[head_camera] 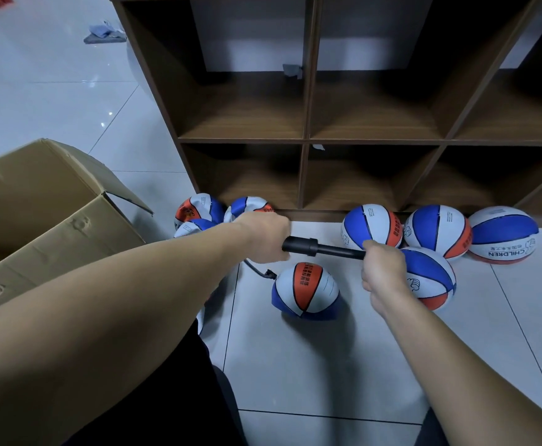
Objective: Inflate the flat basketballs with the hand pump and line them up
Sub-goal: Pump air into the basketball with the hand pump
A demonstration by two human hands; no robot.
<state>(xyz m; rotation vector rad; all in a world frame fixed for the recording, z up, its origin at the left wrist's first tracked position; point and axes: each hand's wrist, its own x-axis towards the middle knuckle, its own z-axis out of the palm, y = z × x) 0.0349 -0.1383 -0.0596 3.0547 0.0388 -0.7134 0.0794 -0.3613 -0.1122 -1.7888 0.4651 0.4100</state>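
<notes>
A black hand pump (322, 248) lies level between my hands above the floor. My left hand (265, 239) grips its barrel end and my right hand (382, 272) grips its handle end. A thin black hose (258, 270) runs from the pump down into a half-flat blue, white and orange basketball (306, 289) on the tiles below. Three round basketballs (372, 230) (437, 230) (503, 233) stand in a row against the shelf base, and another basketball (430, 278) sits just behind my right hand. Flat balls (199, 214) lie at the shelf's left corner.
A brown wooden cubby shelf (308, 140) with open compartments fills the back. An open cardboard box (38, 204) stands at the left on the light tiled floor (311, 365). A grey cloth (104, 33) lies far off at the upper left.
</notes>
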